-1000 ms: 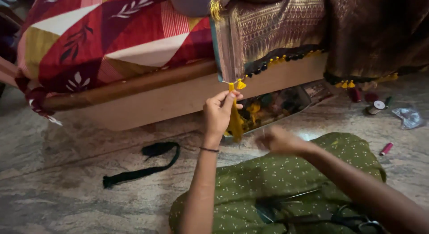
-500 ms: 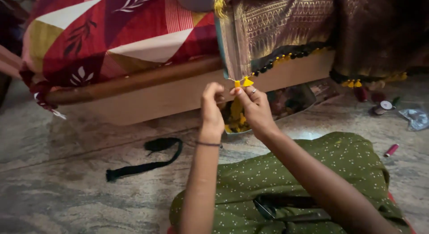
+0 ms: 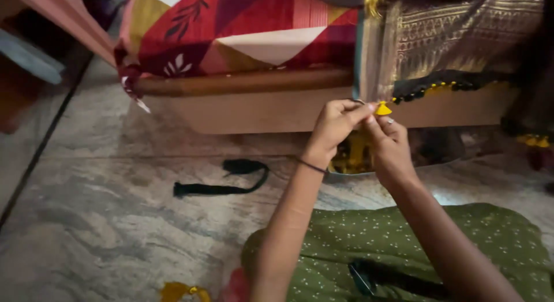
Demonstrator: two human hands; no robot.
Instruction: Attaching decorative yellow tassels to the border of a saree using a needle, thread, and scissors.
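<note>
Basically mid-job, near to far:

- Nearest the camera: green dotted fabric (image 3: 404,250) over the person's lap, with a dark object (image 3: 398,276) lying on it, too blurred to identify. At the bottom edge, a yellow scrap (image 3: 179,291) sits on the floor.
- Both forearms reach forward and meet just below the bed edge. Left hand (image 3: 334,124): fingers closed in a pinch on the small yellow tassel (image 3: 382,109). Right hand (image 3: 388,141): fingertips also pinched at the same tassel from below. Whether it holds thread or a needle, cannot tell. A thin dark band circles the left wrist, and a ring shows on the right hand.
- Tassel is at the hanging edge of the brown-gold woven cloth (image 3: 450,42) draped over the bed, touching or just beside its lower corner.
- Behind the hands, on the floor: a heap of yellow material (image 3: 355,158), looking like more tassels or thread and partly hidden.
- Left of the hands, well apart on the stone floor (image 3: 104,221): a black cord (image 3: 222,181), untouched.
- Further along the cloth border: a row of dark and yellow tassels (image 3: 438,89), already in place.
- Far: patterned red bedcover (image 3: 231,31) on the wooden bed frame (image 3: 242,81).

Judgement: part of the border looks trimmed, one tassel is in hand at the corner, and the floor heap suggests more remain. Share done can't be gauged, as the cloth edge runs out of view to the right.
</note>
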